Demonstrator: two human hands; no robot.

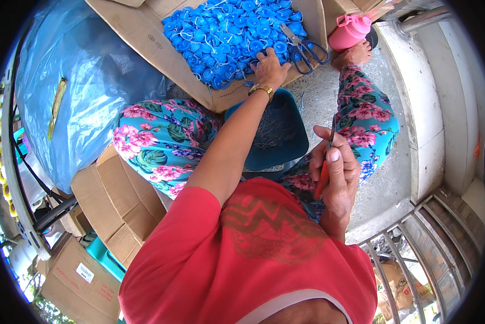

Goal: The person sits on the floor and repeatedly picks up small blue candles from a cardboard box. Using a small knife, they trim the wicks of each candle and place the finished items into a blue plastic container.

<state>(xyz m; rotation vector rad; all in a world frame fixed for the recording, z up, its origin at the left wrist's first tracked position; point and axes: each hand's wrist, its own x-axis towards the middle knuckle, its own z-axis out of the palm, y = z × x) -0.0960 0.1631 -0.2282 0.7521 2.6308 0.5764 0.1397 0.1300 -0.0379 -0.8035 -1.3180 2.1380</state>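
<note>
My left hand [269,70], with a gold watch on its wrist, reaches over the near edge of a cardboard box [145,40]. Its fingers are spread against a heap of small blue plastic pieces [226,35], many with white strings. In front of my body, my right hand [339,170] is closed around a small cutting tool [322,181] with an orange handle and a dark, thin blade pointing away. Scissors [306,51] with dark blue handles lie at the box's right corner. Between my legs sits a dark teal basin [302,127] holding thread scraps.
A pink bottle [350,31] stands by my right foot. Large blue plastic sheeting [91,102] bulges at the left, above a folded cardboard box [118,197]. Metal railings [410,259] run along the lower right, with a pale step [423,92] beyond my right leg.
</note>
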